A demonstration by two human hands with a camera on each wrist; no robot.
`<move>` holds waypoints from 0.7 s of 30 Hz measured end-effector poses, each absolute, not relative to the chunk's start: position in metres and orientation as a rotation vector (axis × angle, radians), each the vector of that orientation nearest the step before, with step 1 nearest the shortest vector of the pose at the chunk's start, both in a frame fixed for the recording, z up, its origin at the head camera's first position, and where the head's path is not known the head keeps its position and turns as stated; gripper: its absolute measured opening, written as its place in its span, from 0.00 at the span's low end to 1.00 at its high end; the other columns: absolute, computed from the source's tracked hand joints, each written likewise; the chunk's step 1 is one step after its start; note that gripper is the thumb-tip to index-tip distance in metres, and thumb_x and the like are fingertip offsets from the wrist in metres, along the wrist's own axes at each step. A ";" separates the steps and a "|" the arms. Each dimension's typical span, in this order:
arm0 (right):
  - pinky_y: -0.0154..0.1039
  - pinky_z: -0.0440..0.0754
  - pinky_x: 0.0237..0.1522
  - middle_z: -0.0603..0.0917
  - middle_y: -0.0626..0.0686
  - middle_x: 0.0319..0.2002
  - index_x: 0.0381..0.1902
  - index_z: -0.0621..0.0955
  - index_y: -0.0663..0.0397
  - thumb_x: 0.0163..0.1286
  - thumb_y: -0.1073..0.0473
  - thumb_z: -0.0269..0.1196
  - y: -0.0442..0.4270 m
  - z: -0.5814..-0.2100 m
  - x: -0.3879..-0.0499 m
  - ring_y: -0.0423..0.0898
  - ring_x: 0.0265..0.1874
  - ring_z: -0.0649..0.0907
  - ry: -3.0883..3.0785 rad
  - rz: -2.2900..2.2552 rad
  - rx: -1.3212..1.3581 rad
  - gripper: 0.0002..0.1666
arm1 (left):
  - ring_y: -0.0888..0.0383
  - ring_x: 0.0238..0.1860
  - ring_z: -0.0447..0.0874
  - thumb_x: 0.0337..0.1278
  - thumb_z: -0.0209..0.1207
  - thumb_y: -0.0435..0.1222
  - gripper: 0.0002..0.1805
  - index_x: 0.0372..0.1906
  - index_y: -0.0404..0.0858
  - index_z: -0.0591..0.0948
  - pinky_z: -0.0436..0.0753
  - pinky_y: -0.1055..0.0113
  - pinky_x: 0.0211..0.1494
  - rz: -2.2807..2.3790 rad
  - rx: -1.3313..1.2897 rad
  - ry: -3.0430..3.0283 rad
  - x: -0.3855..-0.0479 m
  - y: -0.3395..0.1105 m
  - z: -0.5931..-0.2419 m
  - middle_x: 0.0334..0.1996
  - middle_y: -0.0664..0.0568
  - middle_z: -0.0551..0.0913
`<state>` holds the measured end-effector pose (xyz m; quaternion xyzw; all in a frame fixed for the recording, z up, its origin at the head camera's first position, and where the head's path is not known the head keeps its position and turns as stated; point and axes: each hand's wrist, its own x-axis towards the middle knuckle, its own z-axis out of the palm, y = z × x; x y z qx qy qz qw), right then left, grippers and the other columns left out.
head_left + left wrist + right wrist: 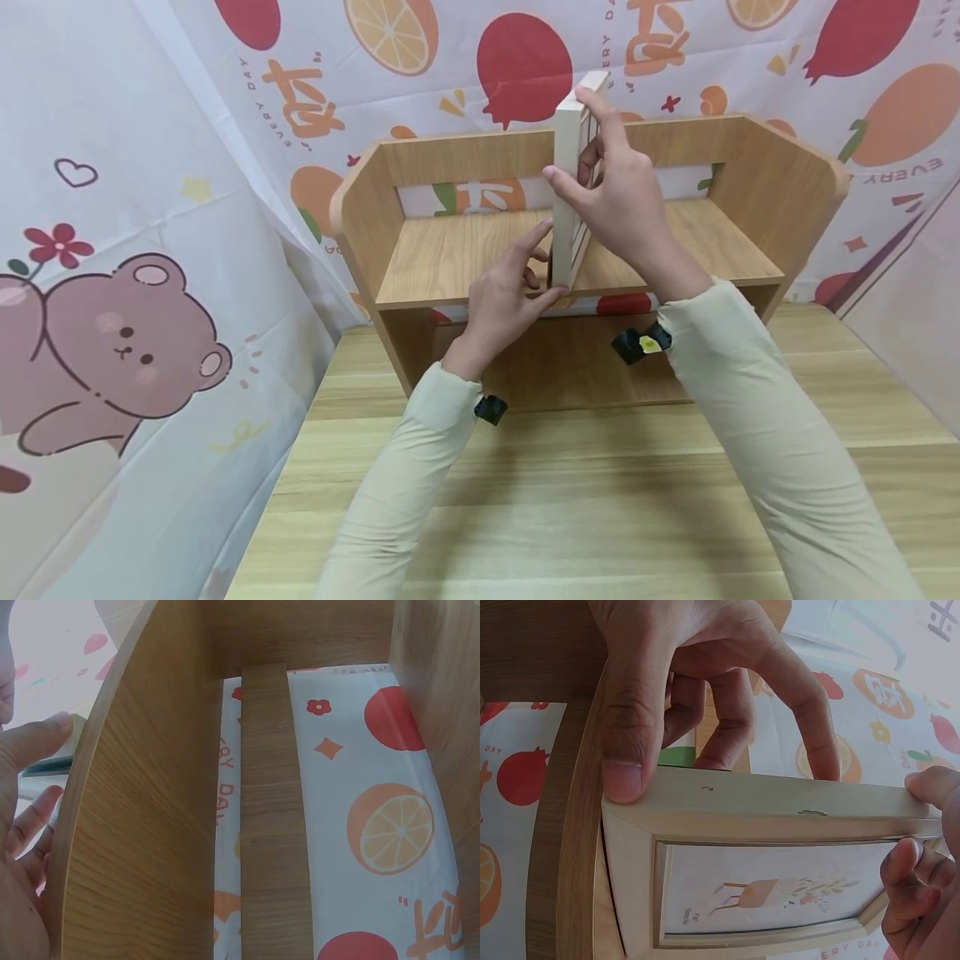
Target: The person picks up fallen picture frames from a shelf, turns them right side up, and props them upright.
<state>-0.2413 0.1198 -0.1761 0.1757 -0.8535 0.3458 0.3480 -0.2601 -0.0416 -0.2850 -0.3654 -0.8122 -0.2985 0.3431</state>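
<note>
A cream picture frame (567, 187) stands upright, edge toward me, at the upper board of a wooden desk shelf (457, 250). My left hand (506, 287) holds its lower corner, thumb at the bottom and fingers along the side. Higher up, my right hand (630, 196) grips the same frame, with the thumb on the near edge and a finger reaching to the top. In the right wrist view, the picture frame (765, 892) shows a drawing of a plant in an orange pot. Part of the left hand (19, 847) appears at the left wrist view's edge.
The shelf stands on a light wooden table (555, 500), with an open lower compartment (585, 358) under the upper board. Its side panels (787, 192) rise at both ends. Fruit-printed cloth (435, 92) hangs behind, and a bear-printed cloth (157, 333) at left.
</note>
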 end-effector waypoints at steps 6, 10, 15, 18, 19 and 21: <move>0.32 0.68 0.31 0.73 0.53 0.31 0.74 0.57 0.44 0.67 0.52 0.62 0.126 -0.178 -0.243 0.45 0.28 0.72 -2.224 0.950 0.482 0.42 | 0.59 0.28 0.82 0.48 0.72 0.41 0.41 0.67 0.45 0.64 0.77 0.65 0.26 -0.756 -0.940 -2.075 -0.263 -0.036 -0.288 0.41 0.50 0.84; 0.31 0.70 0.31 0.73 0.52 0.32 0.74 0.56 0.41 0.67 0.51 0.62 0.129 -0.177 -0.245 0.45 0.27 0.73 -2.243 0.992 0.477 0.42 | 0.60 0.27 0.82 0.48 0.72 0.41 0.41 0.67 0.45 0.64 0.75 0.66 0.25 -0.746 -0.939 -2.044 -0.265 -0.033 -0.290 0.40 0.50 0.84; 0.31 0.70 0.29 0.72 0.49 0.30 0.74 0.57 0.38 0.67 0.51 0.63 0.133 -0.176 -0.245 0.44 0.24 0.72 -2.250 1.028 0.471 0.42 | 0.60 0.27 0.81 0.48 0.72 0.41 0.41 0.67 0.46 0.65 0.74 0.67 0.24 -0.736 -0.926 -2.039 -0.265 -0.029 -0.290 0.40 0.51 0.84; 0.31 0.69 0.28 0.70 0.48 0.29 0.74 0.57 0.37 0.66 0.51 0.63 0.136 -0.176 -0.246 0.43 0.22 0.71 -2.242 1.064 0.472 0.42 | 0.61 0.26 0.81 0.48 0.72 0.43 0.40 0.67 0.46 0.66 0.72 0.67 0.22 -0.707 -0.910 -2.046 -0.264 -0.026 -0.289 0.40 0.51 0.83; 0.31 0.69 0.28 0.70 0.48 0.29 0.74 0.58 0.36 0.66 0.52 0.63 0.136 -0.176 -0.246 0.43 0.21 0.70 -2.240 1.075 0.472 0.42 | 0.61 0.26 0.81 0.48 0.71 0.44 0.40 0.67 0.47 0.66 0.72 0.67 0.22 -0.694 -0.905 -2.049 -0.264 -0.026 -0.289 0.40 0.52 0.83; 0.31 0.68 0.28 0.70 0.50 0.29 0.73 0.58 0.36 0.66 0.52 0.63 0.138 -0.177 -0.246 0.43 0.21 0.69 -2.235 1.098 0.473 0.42 | 0.61 0.26 0.81 0.48 0.71 0.45 0.40 0.66 0.46 0.66 0.71 0.67 0.21 -0.674 -0.899 -2.048 -0.264 -0.025 -0.289 0.40 0.52 0.83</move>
